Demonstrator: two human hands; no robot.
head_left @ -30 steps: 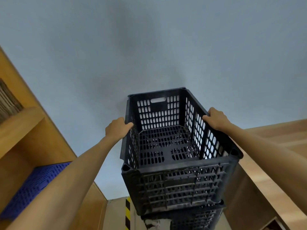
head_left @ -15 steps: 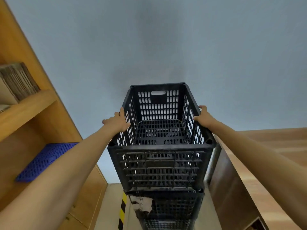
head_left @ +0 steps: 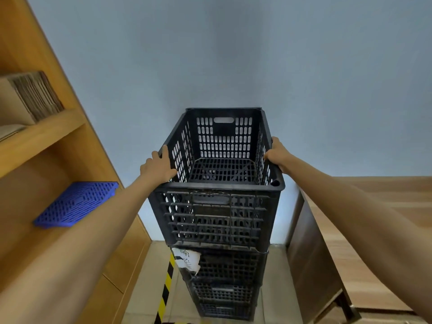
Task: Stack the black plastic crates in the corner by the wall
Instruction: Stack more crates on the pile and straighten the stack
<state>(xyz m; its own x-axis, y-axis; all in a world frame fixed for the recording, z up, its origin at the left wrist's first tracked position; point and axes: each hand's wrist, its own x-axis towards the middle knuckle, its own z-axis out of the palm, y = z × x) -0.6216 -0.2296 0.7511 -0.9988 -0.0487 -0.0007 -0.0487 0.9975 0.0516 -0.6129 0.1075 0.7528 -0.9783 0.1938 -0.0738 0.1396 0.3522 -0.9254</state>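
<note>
A black perforated plastic crate [head_left: 215,213] sits squarely on top of a stack of black crates [head_left: 224,288] against the pale blue wall. It is empty inside. My left hand [head_left: 159,168] lies flat against the crate's left rim with the fingers spread. On the right rim my right hand [head_left: 277,155] curls its fingers over the edge. A white paper label [head_left: 188,259] hangs on the crate just below the top one.
Wooden shelving [head_left: 46,136] stands on the left, holding a blue plastic grid panel [head_left: 77,203] and flattened cardboard [head_left: 30,97]. A wooden table [head_left: 364,230] is close on the right. Yellow-black floor tape [head_left: 166,291] runs beside the stack.
The top crate swung from a skewed, offset position into line with the stack and settled onto it. My left hand loosened from gripping the rim to resting flat on it.
</note>
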